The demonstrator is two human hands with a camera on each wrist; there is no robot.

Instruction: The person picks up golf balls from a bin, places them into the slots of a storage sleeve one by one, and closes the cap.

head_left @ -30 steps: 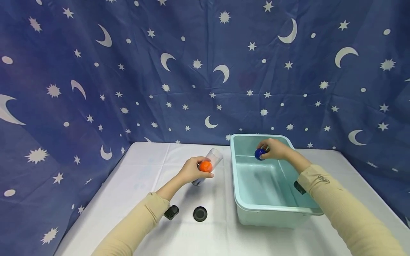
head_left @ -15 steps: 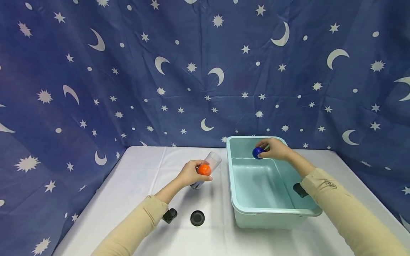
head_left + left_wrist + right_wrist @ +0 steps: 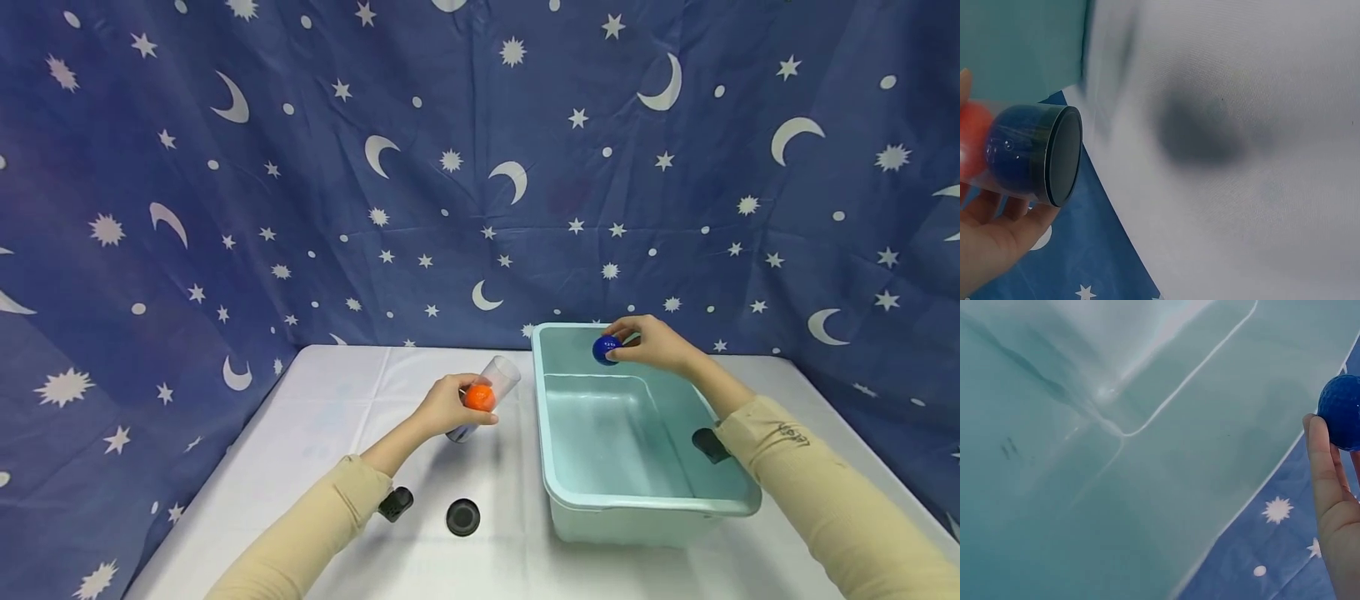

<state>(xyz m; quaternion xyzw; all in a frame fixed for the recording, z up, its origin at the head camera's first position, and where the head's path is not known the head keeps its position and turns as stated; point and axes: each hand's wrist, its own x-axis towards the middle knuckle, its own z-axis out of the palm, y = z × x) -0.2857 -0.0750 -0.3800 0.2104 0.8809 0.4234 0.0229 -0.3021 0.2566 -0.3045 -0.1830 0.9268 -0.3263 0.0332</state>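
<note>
Pinching a dark blue ball (image 3: 605,349) between thumb and fingertips, the right hand (image 3: 652,344) hangs over the far end of the light teal plastic tub (image 3: 647,498), just inside its far rim. Ball is clear of the tub floor, held in the air. Right wrist view confirms: ball (image 3: 1342,412) sits at the fingertips (image 3: 1322,464), dimpled surface, tub wall (image 3: 1147,487) below and left of it.

Left hand (image 3: 447,407) is curled round a clear plastic tube (image 3: 486,394), tilted with its open mouth up and toward the far right, closed end down near the palm. An orange ball (image 3: 480,397) sits inside the tube, at the level of the fingers. Left wrist view shows the tube's (image 3: 1029,156) dark-rimmed bottom end, with a blue ball (image 3: 1016,150) at the bottom and the orange ball (image 3: 972,147) right behind it, so two balls are in the tube. Hand (image 3: 991,237) cups it from beneath. Tube is off the table, just left of the tub, not touching it.

On the white table (image 3: 315,417), near side: a round black cap (image 3: 463,517) lies flat, near-left of the tub and well apart from the tube. Wrist-camera mounts show as small black blocks on both beige sleeves (image 3: 315,533). Backdrop is a dark blue cloth (image 3: 300,167) printed with white moons and stars, hanging behind and to both sides of the table.
</note>
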